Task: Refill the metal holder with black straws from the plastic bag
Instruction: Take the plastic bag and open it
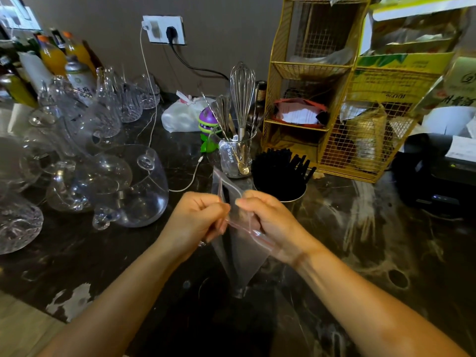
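A clear plastic zip bag [240, 261] with a red seal strip hangs between both hands above the dark counter. I see no straws inside it. My left hand [198, 217] pinches one side of the bag's mouth and my right hand [270, 222] pinches the other side. Just behind the hands stands the round metal holder [293, 195], packed with black straws [279, 167] that stand upright and lean right.
A glass cup [235, 157] with a whisk and spoons stands left of the holder. Glass jugs and goblets [128, 184] crowd the left of the counter. A gold wire rack [334, 112] sits behind the holder, a black machine [435, 171] at the right. A white cable [185, 184] crosses the counter.
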`<action>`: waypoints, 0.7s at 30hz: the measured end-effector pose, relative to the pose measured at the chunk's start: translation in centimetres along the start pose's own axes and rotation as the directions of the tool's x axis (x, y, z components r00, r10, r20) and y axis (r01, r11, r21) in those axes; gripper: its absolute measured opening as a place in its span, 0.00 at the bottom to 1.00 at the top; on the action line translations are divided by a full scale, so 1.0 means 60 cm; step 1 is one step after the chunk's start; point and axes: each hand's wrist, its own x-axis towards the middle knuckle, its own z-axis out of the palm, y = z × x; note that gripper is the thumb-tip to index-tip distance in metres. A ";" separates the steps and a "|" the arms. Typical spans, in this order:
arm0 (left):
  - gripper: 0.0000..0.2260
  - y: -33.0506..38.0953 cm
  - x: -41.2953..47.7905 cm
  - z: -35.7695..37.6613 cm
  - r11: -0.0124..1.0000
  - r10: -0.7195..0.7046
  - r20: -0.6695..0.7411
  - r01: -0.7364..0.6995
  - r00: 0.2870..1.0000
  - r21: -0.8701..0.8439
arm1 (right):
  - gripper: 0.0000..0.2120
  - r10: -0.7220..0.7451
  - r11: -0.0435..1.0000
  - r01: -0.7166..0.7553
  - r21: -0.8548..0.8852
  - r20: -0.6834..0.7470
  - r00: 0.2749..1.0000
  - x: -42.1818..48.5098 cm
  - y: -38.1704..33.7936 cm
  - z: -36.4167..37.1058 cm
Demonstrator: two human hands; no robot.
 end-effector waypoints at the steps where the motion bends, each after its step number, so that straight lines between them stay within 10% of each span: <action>1: 0.18 0.007 0.003 -0.007 0.999 0.022 -0.020 -0.021 1.000 0.041 | 0.19 -0.005 0.999 0.004 -0.052 -0.027 1.000 0.001 -0.006 -0.001; 9: 0.18 0.030 0.022 -0.055 0.993 0.094 -0.309 -0.068 0.946 0.092 | 0.17 -0.082 0.954 0.031 -0.298 -0.161 0.984 0.006 -0.050 -0.032; 21: 0.13 0.085 0.039 -0.093 0.924 0.033 -0.180 0.039 0.983 0.380 | 0.16 -0.075 0.805 -0.023 -0.593 -0.139 0.987 0.008 -0.076 -0.043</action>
